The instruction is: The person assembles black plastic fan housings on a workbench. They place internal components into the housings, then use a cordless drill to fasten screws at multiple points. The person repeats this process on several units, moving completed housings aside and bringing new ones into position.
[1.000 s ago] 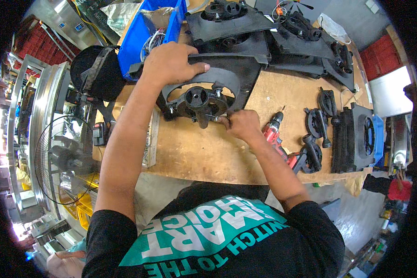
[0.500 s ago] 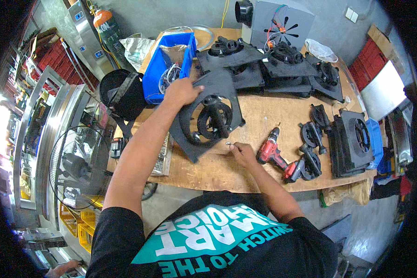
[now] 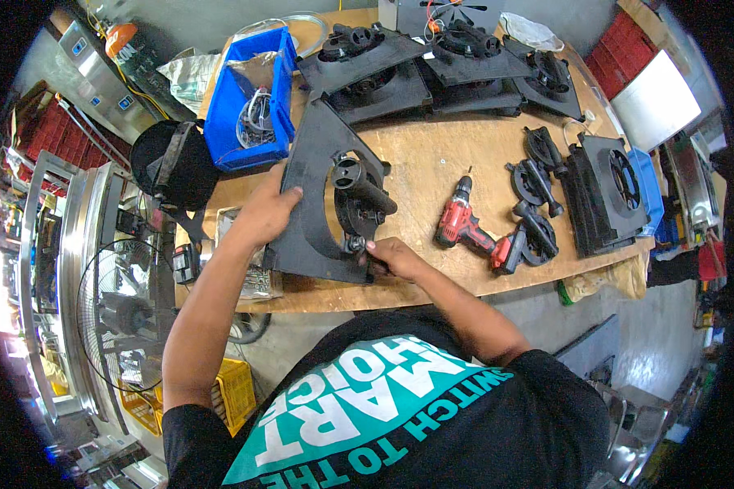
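A square black plate with a round opening is tilted up above the near part of the wooden table. A black ring burner with a tube sits in its opening. My left hand grips the plate's left side, thumb over its face and fingers behind. At the plate's lower right, my right hand is closed in a pinch beside a small round metal part; its fingertips are partly hidden. On the table to the right, a red and black cordless drill lies with its bit pointing away.
Several similar black plates with burners lie stacked along the back. A blue bin holds wires at the back left. Loose burners and upright plates stand right. A tray of small metal parts is by my left forearm.
The plate has come nearer and tilted up more steeply, with my left hand on its side. My right hand, which showed a small shiny metal piece, has moved left to the plate's lower right.
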